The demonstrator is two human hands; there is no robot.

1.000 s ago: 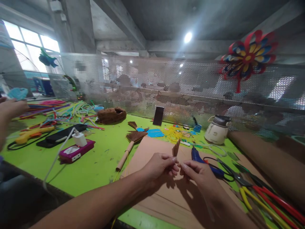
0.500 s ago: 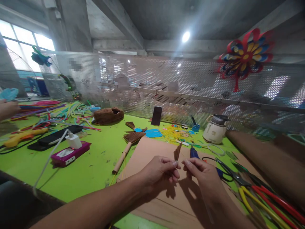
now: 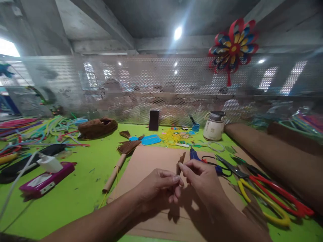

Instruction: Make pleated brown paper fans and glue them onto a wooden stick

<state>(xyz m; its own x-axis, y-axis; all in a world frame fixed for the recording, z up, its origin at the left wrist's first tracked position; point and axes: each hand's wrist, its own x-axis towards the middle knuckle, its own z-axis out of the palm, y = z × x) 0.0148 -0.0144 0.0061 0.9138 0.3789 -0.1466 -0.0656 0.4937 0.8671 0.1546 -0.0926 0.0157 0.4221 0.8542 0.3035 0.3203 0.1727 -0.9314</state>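
My left hand [image 3: 157, 190] and my right hand [image 3: 202, 176] meet over a brown cardboard sheet [image 3: 148, 161] on the green table [image 3: 83, 188]. Both pinch a small folded brown paper piece [image 3: 181, 160] that sticks up between the fingertips. A finished little brown paper broom [image 3: 121, 158] with a rolled handle lies just left of the cardboard.
Scissors with yellow and red handles [image 3: 264, 195] and a blue tool [image 3: 195, 155] lie to the right. A cream kettle [image 3: 214, 126], a standing phone [image 3: 153, 120] and yellow scraps [image 3: 174, 136] sit by the perforated screen. A pink power bank with charger [image 3: 44, 179] lies left, a brown roll [image 3: 272, 158] right.
The view has swung to the right and down a little. My hands stay together on the brown paper piece, now closer and lower over the cardboard. The other person's hand at the left edge is out of sight.
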